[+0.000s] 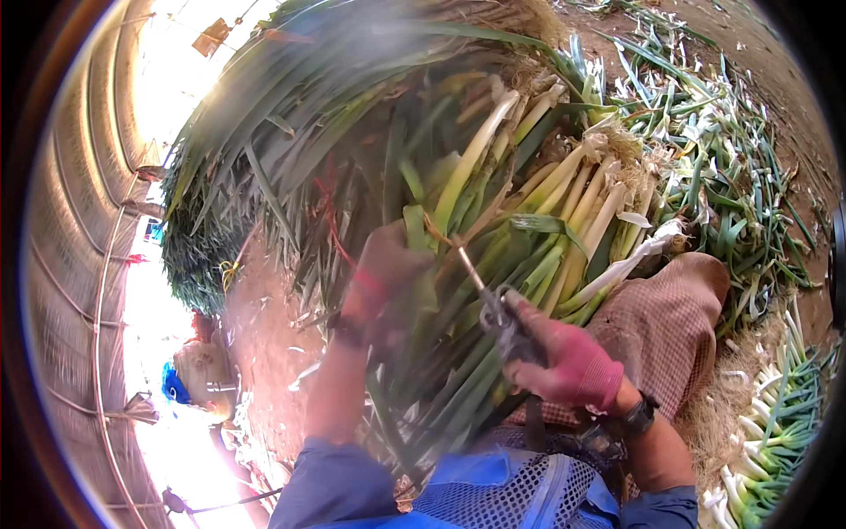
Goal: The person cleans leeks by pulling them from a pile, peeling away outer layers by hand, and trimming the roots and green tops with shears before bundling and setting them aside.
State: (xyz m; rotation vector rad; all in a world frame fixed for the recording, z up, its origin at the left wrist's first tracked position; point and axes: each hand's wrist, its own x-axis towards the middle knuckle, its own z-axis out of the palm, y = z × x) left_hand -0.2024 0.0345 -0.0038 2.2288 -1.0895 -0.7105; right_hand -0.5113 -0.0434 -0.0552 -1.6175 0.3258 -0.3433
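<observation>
My right hand point(568, 353), in a pink and grey glove, is wrapped round the dark handle of an air blow gun point(507, 331). The gun's thin metal nozzle points up and left toward my left hand. My left hand point(388, 260), gloved and smeared by motion, is closed at a green leek stalk point(414, 227); the fingers' exact hold is partly hidden. Under and beyond both hands lie loose leeks point(573, 212) with pale yellow-white stems and dry roots, their leaves running down toward my lap.
A big heap of leeks point(238, 167) rises at the upper left. Peeled leaf scraps point(705, 167) cover the ground at upper right. Clean leeks point(775, 423) lie in a row at lower right. Checked cloth point(661, 317) covers my leg. A plastic-sheeted wall point(75, 264) curves along the left.
</observation>
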